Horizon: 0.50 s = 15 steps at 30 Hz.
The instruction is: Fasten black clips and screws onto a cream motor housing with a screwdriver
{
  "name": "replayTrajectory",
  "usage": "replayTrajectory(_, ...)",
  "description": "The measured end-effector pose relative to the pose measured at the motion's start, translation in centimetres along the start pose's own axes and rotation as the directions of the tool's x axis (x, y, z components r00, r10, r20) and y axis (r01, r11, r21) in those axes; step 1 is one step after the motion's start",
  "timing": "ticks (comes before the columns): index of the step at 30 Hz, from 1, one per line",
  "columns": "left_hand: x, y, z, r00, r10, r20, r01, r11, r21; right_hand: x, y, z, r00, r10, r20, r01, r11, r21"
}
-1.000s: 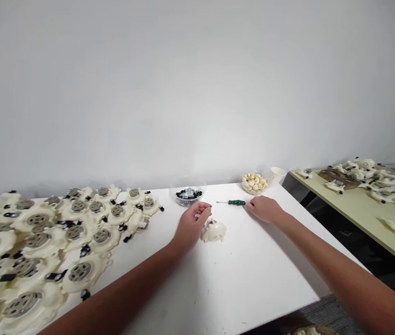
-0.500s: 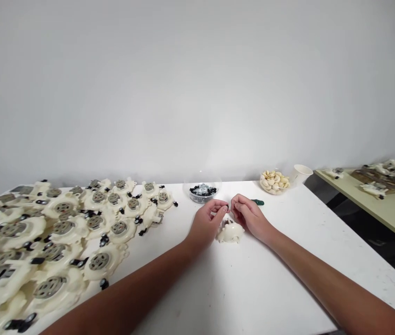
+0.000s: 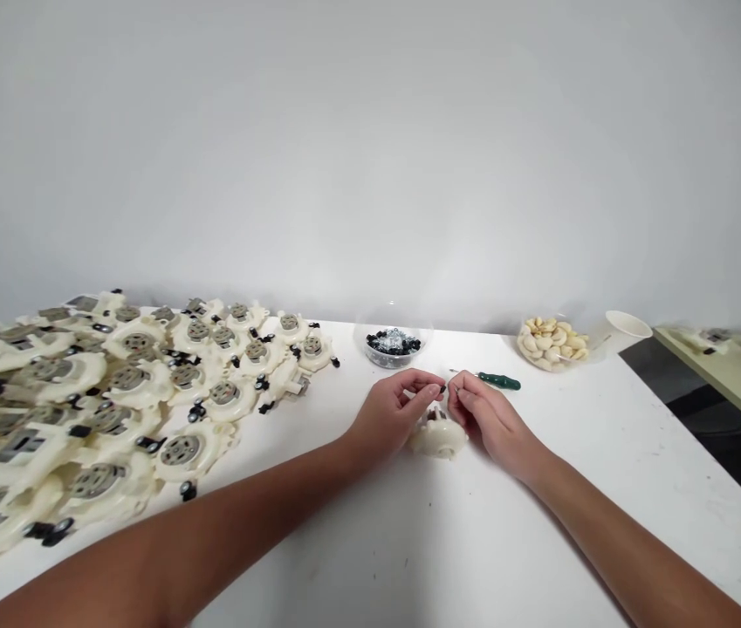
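Seeing, at far left, a crowded spread of cream housings (image 3: 138, 397) covering that end of the white table (image 3: 357, 541), bearing round grey motors and black fittings. Bending the fingers of the left hand (image 3: 383, 419) and pinching a small black piece (image 3: 442, 390) between thumb and forefinger (a mere speck from here, its shape blurring away). Finding, just beyond that hand, a clear bowl (image 3: 387, 360) holding little black and silvery parts (image 3: 396, 340). Looking down between the hands at a lone cream housing (image 3: 439, 438), resting on the table just below the fingertips; being unable to tell about contact with either hand. Holding the right hand (image 3: 494, 423) close beside the left one, curling its fingers inward, being unable to tell about anything in its grasp. Noticing behind it a green-handled screwdriver (image 3: 501, 381), lying with its shaft pointing left and partly hidden. Viewing, farther right, another clear bowl (image 3: 544, 365) heaped with pale cream pieces (image 3: 552, 342), a white cup (image 3: 625, 330) standing beside it, then a pale green table (image 3: 723, 371).
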<state>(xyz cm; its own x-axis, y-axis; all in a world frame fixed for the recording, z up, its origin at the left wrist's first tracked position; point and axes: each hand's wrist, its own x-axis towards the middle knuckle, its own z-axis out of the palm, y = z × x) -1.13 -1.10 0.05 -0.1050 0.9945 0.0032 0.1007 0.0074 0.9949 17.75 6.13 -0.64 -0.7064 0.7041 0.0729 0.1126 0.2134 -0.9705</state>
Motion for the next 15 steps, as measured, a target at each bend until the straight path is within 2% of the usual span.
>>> replayTrajectory(7,0.2,-0.3,-0.1,0.999,0.026,-0.023,-0.026,1.0,0.002,-0.1,-1.4,0.0,0.999,-0.004,0.047,0.012,0.986,-0.168)
replayTrajectory(15,0.3,-0.3,-0.2,0.998,0.019,-0.064,-0.018,1.0,0.013,0.5,-0.2,0.0,0.998,0.063,0.03,-0.061,0.996,-0.071)
